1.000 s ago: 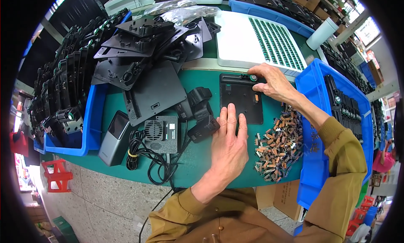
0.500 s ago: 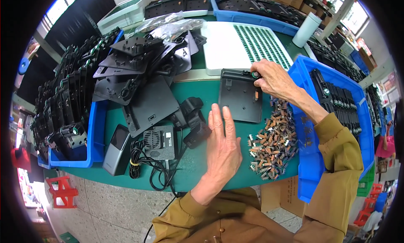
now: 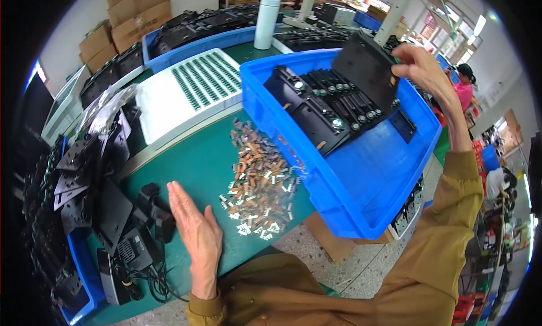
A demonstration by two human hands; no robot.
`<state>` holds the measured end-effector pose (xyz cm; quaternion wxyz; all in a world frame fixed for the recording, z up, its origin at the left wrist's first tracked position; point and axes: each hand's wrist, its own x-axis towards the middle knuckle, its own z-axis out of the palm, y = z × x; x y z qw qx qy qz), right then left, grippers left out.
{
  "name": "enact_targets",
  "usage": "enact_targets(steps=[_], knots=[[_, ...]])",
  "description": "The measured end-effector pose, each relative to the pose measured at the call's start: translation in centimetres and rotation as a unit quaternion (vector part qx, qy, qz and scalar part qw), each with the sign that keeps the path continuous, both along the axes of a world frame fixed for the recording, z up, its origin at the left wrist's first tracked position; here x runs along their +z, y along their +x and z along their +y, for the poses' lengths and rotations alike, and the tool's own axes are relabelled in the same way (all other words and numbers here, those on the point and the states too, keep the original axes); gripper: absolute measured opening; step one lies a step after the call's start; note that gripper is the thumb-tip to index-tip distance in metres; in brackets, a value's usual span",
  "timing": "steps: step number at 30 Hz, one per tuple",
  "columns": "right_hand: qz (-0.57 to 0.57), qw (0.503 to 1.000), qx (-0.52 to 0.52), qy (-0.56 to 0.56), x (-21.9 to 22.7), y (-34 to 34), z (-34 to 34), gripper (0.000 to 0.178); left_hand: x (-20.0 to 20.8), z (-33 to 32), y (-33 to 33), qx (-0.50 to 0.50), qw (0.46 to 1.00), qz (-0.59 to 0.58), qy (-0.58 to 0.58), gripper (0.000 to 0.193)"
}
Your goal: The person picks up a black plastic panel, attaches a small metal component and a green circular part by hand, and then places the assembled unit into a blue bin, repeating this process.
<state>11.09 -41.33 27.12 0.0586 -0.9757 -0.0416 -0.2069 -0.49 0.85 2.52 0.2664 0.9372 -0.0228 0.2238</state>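
Note:
A black plastic panel hangs tilted over the blue bin. Its right edge is pinched by my right hand, and a small orange part shows near the fingers. Beneath it, several similar black panels with round green-and-silver ends lie in rows in the bin. My left hand rests on the green table with its fingers stretched out and nothing in it. To its right lies a pile of small orange, white and metal parts.
A white tray with rows of small green pieces stands beyond the pile. A white bottle is at the back. Black panels, a grey box-shaped device and coiled cables crowd the left. Another person is far right.
My right hand has lifted the black panel off the table and carried it right, over the blue bin. The view has turned right. My left hand stays open at the table.

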Motion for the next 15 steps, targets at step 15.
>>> enact_targets(steps=[15], knots=[[0.076, 0.949, -0.303, -0.045, -13.4, -4.4, -23.7, 0.03, 0.2, 0.1, -0.2, 0.011, 0.999, 0.046, 0.014, 0.072]])
